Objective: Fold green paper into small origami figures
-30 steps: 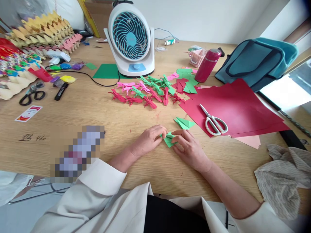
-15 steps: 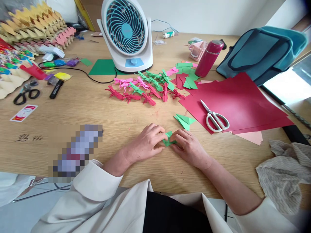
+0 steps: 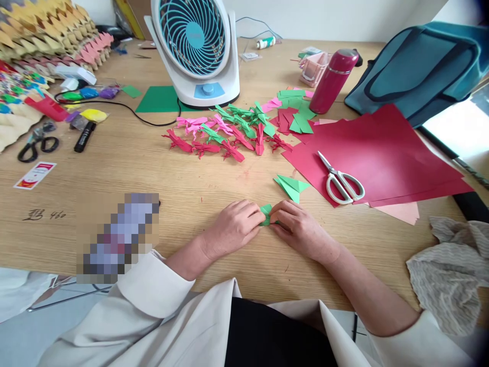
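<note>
Between my hands is a small folded piece of green paper (image 3: pixel 265 214), low over the wooden table. My left hand (image 3: pixel 239 223) grips its left side, fingers bent and pressed together. On the other side my right hand (image 3: pixel 300 227) pinches the paper between thumb and fingertips. Its folds are partly hidden by my fingers. Just beyond my right hand lies another green folded paper (image 3: pixel 292 187), pointed like a dart. Farther back spreads a pile of red, pink and green folded paper figures (image 3: pixel 233 131).
White-handled scissors (image 3: pixel 341 181) lie on large red sheets (image 3: pixel 389 153) at right. Behind stand a fan (image 3: pixel 198 51), a red flask (image 3: pixel 335 81) and a teal bag (image 3: pixel 412 71). A blurred-out object (image 3: pixel 118 237) is at left; a cloth (image 3: pixel 451 275) lies at right.
The view has shifted slightly. My left-hand fingers have closed in over the green paper's left side, and less of the paper shows between my hands.
</note>
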`<state>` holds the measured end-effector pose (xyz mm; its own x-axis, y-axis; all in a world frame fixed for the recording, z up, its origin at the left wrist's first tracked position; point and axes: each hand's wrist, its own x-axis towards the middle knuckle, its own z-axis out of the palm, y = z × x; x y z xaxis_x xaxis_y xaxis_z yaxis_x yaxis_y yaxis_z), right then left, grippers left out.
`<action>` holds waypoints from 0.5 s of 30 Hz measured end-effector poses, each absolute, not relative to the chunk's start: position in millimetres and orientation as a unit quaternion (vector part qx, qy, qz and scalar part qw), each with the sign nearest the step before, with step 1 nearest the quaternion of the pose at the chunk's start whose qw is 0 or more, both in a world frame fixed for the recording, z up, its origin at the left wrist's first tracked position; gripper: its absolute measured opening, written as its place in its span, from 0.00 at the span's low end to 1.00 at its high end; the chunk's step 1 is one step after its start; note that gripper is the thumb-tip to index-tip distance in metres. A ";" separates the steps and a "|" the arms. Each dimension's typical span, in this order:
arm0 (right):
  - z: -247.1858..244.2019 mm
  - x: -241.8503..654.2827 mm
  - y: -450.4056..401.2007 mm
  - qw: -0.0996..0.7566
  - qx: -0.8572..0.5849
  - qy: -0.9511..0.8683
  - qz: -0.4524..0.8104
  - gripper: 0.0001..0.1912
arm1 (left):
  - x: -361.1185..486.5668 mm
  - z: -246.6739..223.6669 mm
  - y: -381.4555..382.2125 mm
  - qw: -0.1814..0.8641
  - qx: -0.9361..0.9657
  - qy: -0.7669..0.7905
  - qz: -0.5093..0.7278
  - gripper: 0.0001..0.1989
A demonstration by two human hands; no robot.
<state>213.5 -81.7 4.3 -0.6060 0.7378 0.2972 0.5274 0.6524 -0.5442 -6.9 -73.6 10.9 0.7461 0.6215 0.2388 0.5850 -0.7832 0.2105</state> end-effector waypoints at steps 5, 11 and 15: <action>5.0 215.7 -80.4 0.259 -0.350 -0.871 0.226 0.05 | -5.6 9.2 -74.9 0.039 0.932 0.326 0.152 0.07; 7.2 216.0 -80.9 0.262 -0.358 -0.865 0.235 0.06 | -3.7 7.6 -74.5 0.064 0.922 0.344 0.165 0.07; 6.9 212.8 -82.4 0.264 -0.380 -0.854 0.239 0.06 | -0.5 9.4 -74.2 0.107 0.904 0.379 0.166 0.07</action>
